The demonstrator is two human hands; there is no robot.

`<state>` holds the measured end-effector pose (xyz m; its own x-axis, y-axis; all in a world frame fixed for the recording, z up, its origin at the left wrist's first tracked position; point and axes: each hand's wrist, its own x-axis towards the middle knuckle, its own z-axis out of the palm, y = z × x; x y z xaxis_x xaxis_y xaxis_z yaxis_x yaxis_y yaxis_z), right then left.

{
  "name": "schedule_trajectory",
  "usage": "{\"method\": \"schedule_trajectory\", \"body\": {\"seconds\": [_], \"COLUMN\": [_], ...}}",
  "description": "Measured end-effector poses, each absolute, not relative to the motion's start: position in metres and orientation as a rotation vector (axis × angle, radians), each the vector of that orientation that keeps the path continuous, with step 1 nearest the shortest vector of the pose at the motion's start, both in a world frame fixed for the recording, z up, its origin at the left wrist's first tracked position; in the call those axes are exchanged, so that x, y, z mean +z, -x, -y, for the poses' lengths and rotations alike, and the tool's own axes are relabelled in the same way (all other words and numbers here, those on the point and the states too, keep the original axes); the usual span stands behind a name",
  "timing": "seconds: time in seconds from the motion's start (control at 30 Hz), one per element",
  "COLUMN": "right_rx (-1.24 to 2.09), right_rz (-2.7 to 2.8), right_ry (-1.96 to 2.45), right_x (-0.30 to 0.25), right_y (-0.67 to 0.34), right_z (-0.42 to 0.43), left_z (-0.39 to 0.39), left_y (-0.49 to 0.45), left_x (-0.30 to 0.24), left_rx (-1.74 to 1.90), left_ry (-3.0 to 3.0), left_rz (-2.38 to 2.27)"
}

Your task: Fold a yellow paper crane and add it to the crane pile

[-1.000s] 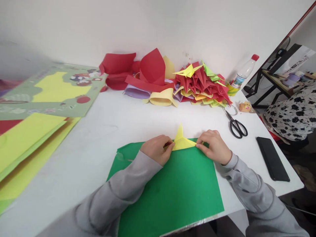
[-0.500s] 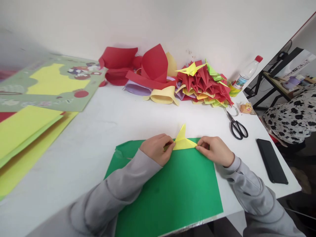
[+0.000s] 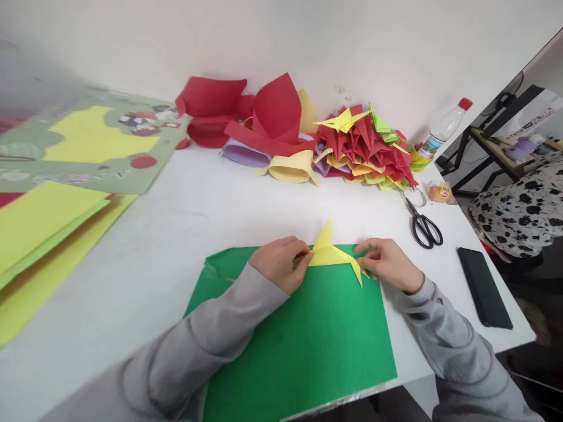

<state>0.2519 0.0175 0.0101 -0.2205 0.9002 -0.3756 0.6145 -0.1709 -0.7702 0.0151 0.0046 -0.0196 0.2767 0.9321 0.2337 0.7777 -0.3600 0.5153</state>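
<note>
A yellow folded-paper star (image 3: 329,253) lies over the far edge of a green sheet (image 3: 303,328), one point standing up away from me. My left hand (image 3: 284,264) pinches its left end between thumb and fingers, so that end is hidden. At the other end, two narrow points splay down to the right. My right hand (image 3: 387,264) is right beside them, its index finger stretched out and the fingers apart. A fingertip seems to touch the paper there.
Behind are a heap of red and yellow folded-paper stars (image 3: 367,143) and curled red sheets (image 3: 277,111). Black-handled scissors (image 3: 422,225), a black phone (image 3: 484,287) and a bottle (image 3: 440,135) are at right. Yellow sheets (image 3: 48,228) and a decorated board (image 3: 162,158) occupy the left.
The right end of the yellow paper has spread into two points hanging down. My right hand has loosened its pinch and shifted slightly right; my left hand keeps its hold.
</note>
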Motion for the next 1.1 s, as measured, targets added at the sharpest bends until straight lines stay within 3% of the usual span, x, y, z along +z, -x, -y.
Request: {"method": "schedule_trajectory", "body": {"seconds": [0.17,0.73,0.97,1.1], "right_rx": [0.872,0.813,0.457,0.262], "right_rz": [2.025,2.107,2.452,2.618], "right_ry": [1.68,1.695,1.101,1.004], "right_x": [0.009,0.008,0.002,-0.003], "right_y": [-0.254,-0.25,-0.245,-0.243], "right_z": [-0.015,-0.017,-0.012,-0.01], "left_z": [-0.005,-0.005,-0.009,-0.01], "left_y": [-0.015,-0.015,-0.011,-0.011], "left_x": [-0.019,-0.026,-0.037,-0.041], "left_rx": [0.727,0.797,0.915,0.945], "left_ry": [-2.252,-2.302,-2.481,-2.606], "left_rz": [-1.561,-1.55,-1.448,-1.359]}}
